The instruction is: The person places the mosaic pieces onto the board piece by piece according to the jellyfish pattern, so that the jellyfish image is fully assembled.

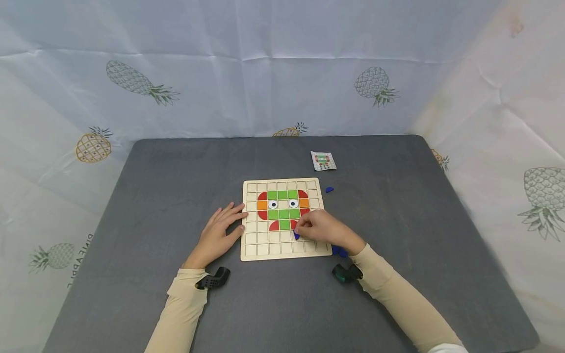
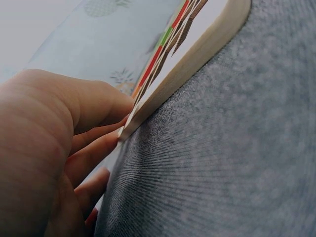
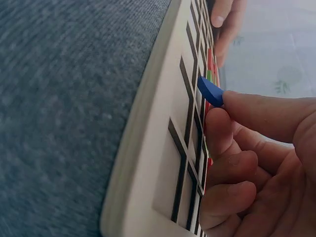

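A square wooden grid board (image 1: 263, 250) lies on the dark table, with red, green and orange tiles and two eye tiles forming a figure in its cells. My right hand (image 1: 324, 228) is over the lower right of the board. Its thumb and index finger pinch a blue quarter-round tile (image 3: 211, 92), tilted just above the grid. My left hand (image 1: 219, 236) rests at the board's left edge, fingers extended and fingertips touching the rim, as the left wrist view shows. Part of the figure's lower right is hidden behind the right hand.
One loose blue tile (image 1: 329, 189) lies right of the board's upper corner. Several more blue tiles (image 1: 340, 251) sit by the lower right corner, partly under the right wrist. A small printed pattern card (image 1: 323, 161) lies behind the board. A pineapple-print cloth (image 1: 265, 93) hangs behind the table.
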`<state>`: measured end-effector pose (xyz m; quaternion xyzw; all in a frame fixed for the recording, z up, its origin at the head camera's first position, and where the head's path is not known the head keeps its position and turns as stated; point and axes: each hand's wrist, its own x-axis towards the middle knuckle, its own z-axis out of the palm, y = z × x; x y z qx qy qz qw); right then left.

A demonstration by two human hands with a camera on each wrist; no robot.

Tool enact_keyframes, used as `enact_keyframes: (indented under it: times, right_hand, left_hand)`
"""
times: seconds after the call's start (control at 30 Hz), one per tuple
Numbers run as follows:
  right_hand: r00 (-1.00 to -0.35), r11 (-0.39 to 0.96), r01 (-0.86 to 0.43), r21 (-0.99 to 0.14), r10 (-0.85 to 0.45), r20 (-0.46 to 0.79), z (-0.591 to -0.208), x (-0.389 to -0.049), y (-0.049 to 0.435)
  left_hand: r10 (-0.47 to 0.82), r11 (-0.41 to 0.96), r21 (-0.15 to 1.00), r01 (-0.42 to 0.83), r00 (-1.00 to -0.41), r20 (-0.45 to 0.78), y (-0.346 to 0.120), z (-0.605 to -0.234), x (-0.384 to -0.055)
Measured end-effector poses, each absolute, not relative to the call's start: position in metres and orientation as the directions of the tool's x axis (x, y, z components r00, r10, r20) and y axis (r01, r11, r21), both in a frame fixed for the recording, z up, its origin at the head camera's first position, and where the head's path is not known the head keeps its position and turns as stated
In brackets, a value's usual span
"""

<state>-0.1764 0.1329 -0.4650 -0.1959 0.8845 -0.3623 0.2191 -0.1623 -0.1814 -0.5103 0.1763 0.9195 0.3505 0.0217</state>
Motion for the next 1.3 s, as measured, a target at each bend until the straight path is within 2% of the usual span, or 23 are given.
enact_keyframes:
  times: [0.3, 0.77, 0.97, 1.3]
  right_hand:
    - [-0.846, 0.723, -0.242, -0.647, -0.484, -0.225, -0.466, -0.173, 0.127]
    - [-0.88, 0.781, -0.248, -0.573, -0.429, -0.205, -0.468, -0.167, 0.123]
    - [-0.9, 0.75, -0.204, -0.629, -0.397, -0.181, -0.463, -0.167, 0.132]
    - [-0.945, 0.669, -0.157, -0.727, -0.316, -0.087, -0.433, -0.173, 0.171]
  left_hand:
    - [0.34, 0.692, 0.652, 0.31, -0.937, 0.084, -0.181, -0.51, -0.163]
    - [0.336, 0.696, 0.651, 0.304, -0.939, 0.079, -0.18, -0.51, -0.162]
    - [0.336, 0.696, 0.651, 0.304, -0.938, 0.079, -0.18, -0.509, -0.162]
    - [0.335, 0.695, 0.653, 0.3, -0.939, 0.075, -0.181, -0.51, -0.162]
